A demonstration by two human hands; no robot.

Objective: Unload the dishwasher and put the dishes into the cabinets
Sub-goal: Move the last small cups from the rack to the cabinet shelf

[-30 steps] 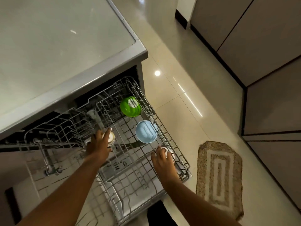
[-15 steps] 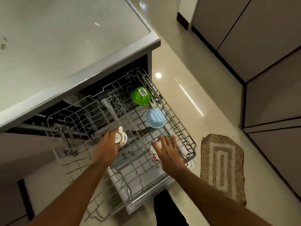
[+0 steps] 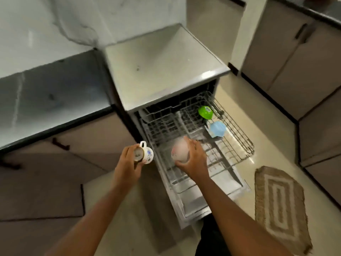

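Two cups coming out of the dishwasher rack, one in each hand

The left hand (image 3: 129,164) is gripping a small white cup (image 3: 144,152) with blue flowers, its fingers curling round the body left of the rack (image 3: 238,132); the right hand (image 3: 193,158) is clasping a blurred pale cup (image 3: 180,151) above the rack's front; both are looking like light, rigid, breakable china, likely slick if wet, so taking them round the body or by the handle is seeming safest; a green bowl (image 3: 205,112) and a blue bowl (image 3: 217,128) are sitting at the rack's far right, awaiting the cabinets (image 3: 287,58).
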